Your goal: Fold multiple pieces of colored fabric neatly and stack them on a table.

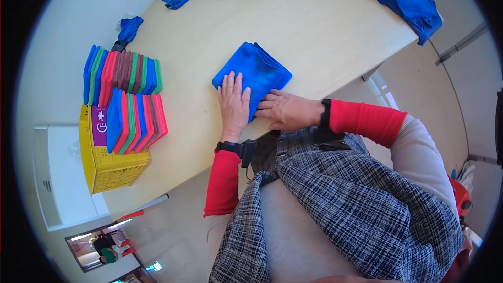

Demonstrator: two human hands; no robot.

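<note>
Folded blue cloth: lay near the middle of the pale table.
Left hand: rested palm down on the cloth's near left part, fingers straight and slightly parted.
Right hand: touched the cloth's near right edge, fingers narrowly spaced; whether they pinched it could not be told.
Left side: many-coloured folded cloths stood in two rows by a yellow box.

The left hand is laid flat, fingers pointed forward; the right hand is placed beside it, turned leftward, its forearm angled across.
</note>
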